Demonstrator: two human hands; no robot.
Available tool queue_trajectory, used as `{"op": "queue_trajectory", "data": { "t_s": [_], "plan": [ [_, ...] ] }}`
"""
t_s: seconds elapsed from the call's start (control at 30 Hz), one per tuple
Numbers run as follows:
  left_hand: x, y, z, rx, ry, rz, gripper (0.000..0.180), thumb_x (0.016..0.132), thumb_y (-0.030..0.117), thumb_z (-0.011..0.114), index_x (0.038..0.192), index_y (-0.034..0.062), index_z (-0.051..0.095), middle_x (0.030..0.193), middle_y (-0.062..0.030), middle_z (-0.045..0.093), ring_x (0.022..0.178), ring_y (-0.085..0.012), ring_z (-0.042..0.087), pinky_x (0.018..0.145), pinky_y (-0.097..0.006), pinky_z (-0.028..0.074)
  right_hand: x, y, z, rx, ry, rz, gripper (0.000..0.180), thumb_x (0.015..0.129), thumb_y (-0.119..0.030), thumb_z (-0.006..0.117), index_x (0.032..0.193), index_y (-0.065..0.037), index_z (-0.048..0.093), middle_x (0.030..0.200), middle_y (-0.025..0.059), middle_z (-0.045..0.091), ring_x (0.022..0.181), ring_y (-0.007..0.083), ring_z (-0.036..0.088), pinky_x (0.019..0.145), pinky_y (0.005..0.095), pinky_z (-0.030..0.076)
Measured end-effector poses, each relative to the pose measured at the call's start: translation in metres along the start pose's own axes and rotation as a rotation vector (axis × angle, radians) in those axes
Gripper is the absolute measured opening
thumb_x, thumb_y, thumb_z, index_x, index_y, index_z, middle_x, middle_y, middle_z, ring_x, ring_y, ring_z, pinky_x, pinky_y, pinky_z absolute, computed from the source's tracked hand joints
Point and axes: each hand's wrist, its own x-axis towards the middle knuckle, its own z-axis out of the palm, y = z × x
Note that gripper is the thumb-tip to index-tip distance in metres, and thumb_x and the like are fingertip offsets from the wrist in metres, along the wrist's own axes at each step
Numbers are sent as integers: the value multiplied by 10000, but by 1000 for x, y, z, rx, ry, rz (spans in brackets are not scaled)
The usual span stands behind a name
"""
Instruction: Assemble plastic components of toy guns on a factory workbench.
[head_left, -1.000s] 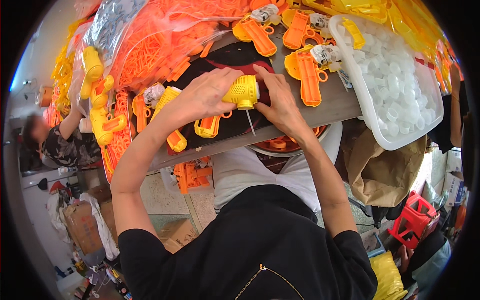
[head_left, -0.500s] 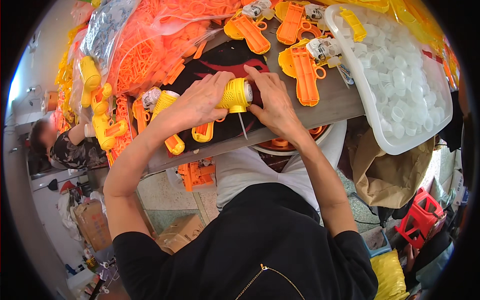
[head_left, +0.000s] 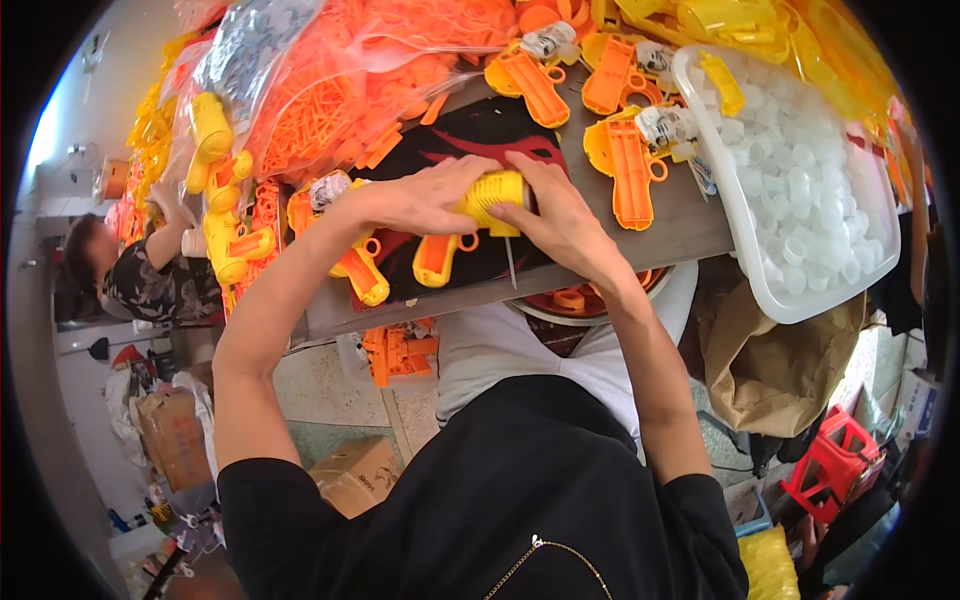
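Observation:
Both my hands are on a yellow toy gun (head_left: 493, 190) above the black and red mat (head_left: 400, 150) at the table's front. My left hand (head_left: 425, 198) grips its body from the left, fingers curled over the top. My right hand (head_left: 565, 220) closes around the ribbed barrel end, its thumb across the front. The gun's handle (head_left: 433, 262) points down beneath my left hand. A thin metal rod (head_left: 511, 262) hangs below the barrel; what it belongs to is unclear. Beside my left forearm lies another yellow and orange toy gun (head_left: 362, 272), partly hidden.
Several orange-handled gun halves (head_left: 632, 180) lie at the back right. A white tub (head_left: 745, 255) of clear plastic cups overhangs the right edge. Bags of orange parts (head_left: 340, 100) fill the back left, beside yellow gun shells (head_left: 215, 190). A paper sack (head_left: 770, 370) stands below. Another person (head_left: 150, 270) sits left.
My right hand has closed farther over the barrel end, its thumb now across the yellow ribs; the pale end piece is covered. The whole view has shifted slightly.

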Motion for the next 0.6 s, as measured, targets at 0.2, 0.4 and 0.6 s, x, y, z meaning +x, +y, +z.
{"op": "queue_trajectory", "data": {
  "t_s": [0.2, 0.4, 0.6],
  "plan": [
    [-45, 16, 40, -1131, 434, -283, 777, 794, 163, 852, 1429, -5, 435, 1249, -106, 633, 1162, -182, 614, 1008, -321, 493, -33, 3, -2, 90, 80, -185, 587, 813, -108, 784, 1347, -28, 553, 1294, 153, 605, 1227, 287, 558, 1078, 373, 415],
    [-49, 60, 41, -884, 567, -234, 569, 749, 133, 862, 1231, 52, 570, 1099, -40, 658, 976, -108, 633, 852, -277, 524, -19, -29, -11, 296, -12, -52, 463, 917, -215, 730, 1292, 9, 577, 1215, 104, 634, 1120, 166, 596, 967, 311, 489],
    [-49, 78, 43, -599, 627, -199, 566, 727, 202, 864, 1174, 45, 554, 1006, -145, 682, 917, -226, 701, 801, -360, 552, -18, -34, -1, 332, -121, -36, 597, 873, -219, 768, 1377, 3, 538, 1279, 128, 611, 1166, 196, 583, 993, 340, 481]
  ]
}}
